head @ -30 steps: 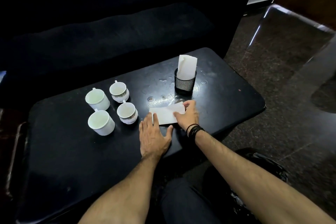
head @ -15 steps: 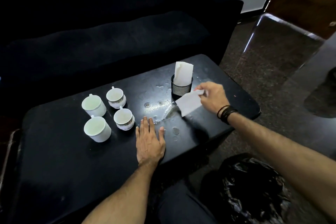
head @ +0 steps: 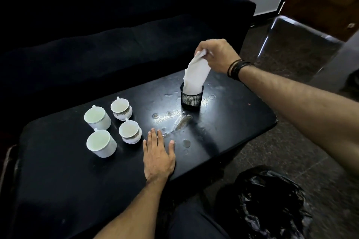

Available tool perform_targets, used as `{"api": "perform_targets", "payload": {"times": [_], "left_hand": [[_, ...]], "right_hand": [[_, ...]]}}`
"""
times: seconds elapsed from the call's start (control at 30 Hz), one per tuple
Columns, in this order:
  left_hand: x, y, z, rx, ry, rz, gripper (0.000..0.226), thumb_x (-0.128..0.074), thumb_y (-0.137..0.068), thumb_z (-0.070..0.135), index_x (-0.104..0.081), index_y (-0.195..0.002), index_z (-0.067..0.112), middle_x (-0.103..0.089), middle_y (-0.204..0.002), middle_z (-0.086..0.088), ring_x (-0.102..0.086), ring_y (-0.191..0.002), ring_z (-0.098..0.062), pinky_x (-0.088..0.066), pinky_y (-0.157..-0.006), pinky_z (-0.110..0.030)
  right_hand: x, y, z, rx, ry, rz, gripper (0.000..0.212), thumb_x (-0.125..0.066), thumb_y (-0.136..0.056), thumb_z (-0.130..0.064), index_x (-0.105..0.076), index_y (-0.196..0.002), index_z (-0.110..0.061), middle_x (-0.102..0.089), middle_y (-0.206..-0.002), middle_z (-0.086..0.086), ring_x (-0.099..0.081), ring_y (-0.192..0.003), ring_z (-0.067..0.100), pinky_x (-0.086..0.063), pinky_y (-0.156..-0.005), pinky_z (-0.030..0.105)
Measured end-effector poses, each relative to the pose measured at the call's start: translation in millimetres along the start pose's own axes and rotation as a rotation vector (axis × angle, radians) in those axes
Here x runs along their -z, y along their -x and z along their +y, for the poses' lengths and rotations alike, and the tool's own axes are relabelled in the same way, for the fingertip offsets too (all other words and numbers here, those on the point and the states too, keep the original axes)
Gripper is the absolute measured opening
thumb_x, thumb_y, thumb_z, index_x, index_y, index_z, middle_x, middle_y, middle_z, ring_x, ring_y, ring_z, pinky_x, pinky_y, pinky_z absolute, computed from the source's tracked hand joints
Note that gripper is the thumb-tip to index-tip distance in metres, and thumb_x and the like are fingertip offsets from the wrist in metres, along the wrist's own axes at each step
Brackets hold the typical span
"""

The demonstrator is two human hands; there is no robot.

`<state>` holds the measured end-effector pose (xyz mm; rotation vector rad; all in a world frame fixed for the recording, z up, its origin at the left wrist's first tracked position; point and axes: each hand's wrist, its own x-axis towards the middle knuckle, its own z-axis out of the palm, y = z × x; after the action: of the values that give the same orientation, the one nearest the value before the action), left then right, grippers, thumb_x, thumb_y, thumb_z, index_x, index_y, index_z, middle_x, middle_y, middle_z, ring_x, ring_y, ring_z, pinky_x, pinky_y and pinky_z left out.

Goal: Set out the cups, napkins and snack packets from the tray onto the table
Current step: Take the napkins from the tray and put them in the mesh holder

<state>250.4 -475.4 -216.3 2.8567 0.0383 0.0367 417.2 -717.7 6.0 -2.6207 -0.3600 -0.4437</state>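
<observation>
Napkins (head: 196, 74) stand upright in a black mesh holder (head: 192, 99) toward the far right of the dark table (head: 58, 180), and the right hand (head: 217, 54) pinches their top edge from above, fingers closed on the white paper, whose lower part sits inside the holder. Dark bands (head: 237, 69) circle that wrist. Flat on the tabletop near its front edge lies the left hand (head: 158, 156), palm down, fingers spread and holding nothing. Just to its left stand four white cups in a loose square, all upright with open mouths: two plain ones, the far plain cup (head: 97, 117) and the near plain cup (head: 101, 143), and two with a patterned band, the far patterned cup (head: 121, 107) and the near patterned cup (head: 130, 132), the latter just beside the left hand's fingertips without clearly touching them. Wet rings and smears (head: 174, 120) shine on the surface between the cups and the holder. Behind the table runs a black sofa (head: 116, 44), and a crumpled black plastic bag (head: 268, 203) lies on the floor at lower right.
</observation>
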Motion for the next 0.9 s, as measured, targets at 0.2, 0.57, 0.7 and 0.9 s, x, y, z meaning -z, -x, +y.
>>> {"api": "perform_targets", "payload": {"times": [0.2, 0.57, 0.7, 0.9], "left_hand": [[-1, 0, 0, 0.001, 0.011, 0.001, 0.072, -0.020, -0.098, 0.056, -0.017, -0.155, 0.011, -0.011, -0.165, -0.007, -0.005, -0.152, -0.018, -0.005, -0.125, -0.039], [-4, -1, -2, 0.004, 0.002, 0.014, 0.074, -0.018, -0.097, 0.058, -0.017, -0.156, 0.012, -0.010, -0.165, -0.005, -0.005, -0.152, -0.017, -0.004, -0.125, -0.038], [-6, -2, -1, 0.004, -0.011, 0.013, 0.075, -0.018, -0.097, 0.059, -0.018, -0.156, 0.012, -0.011, -0.165, -0.005, -0.005, -0.152, -0.017, -0.004, -0.124, -0.037], [-6, -2, -1, 0.007, -0.013, 0.016, 0.076, -0.019, -0.096, 0.060, -0.020, -0.155, 0.012, -0.013, -0.164, -0.006, -0.007, -0.152, -0.018, -0.007, -0.124, -0.038]], "right_hand": [[-27, -3, 1, 0.079, 0.187, -0.146, 0.030, -0.050, -0.086, -0.011, -0.064, -0.107, -0.026, -0.067, -0.109, -0.003, -0.062, -0.102, 0.025, -0.050, -0.079, 0.036], [-85, 2, 12, 0.095, 0.422, -0.105, 0.051, -0.055, -0.087, -0.013, -0.046, -0.137, -0.021, -0.049, -0.127, 0.006, -0.045, -0.114, 0.029, -0.036, -0.092, 0.039], [-98, 6, 17, -0.034, 0.419, -0.235, 0.058, -0.047, -0.093, -0.024, -0.030, -0.148, -0.015, -0.041, -0.143, 0.006, -0.037, -0.131, 0.029, -0.028, -0.105, 0.047], [-97, 6, 17, -0.085, 0.324, -0.230, 0.057, -0.039, -0.099, -0.036, -0.025, -0.149, -0.012, -0.045, -0.143, 0.008, -0.038, -0.134, 0.029, -0.027, -0.108, 0.049]]}}
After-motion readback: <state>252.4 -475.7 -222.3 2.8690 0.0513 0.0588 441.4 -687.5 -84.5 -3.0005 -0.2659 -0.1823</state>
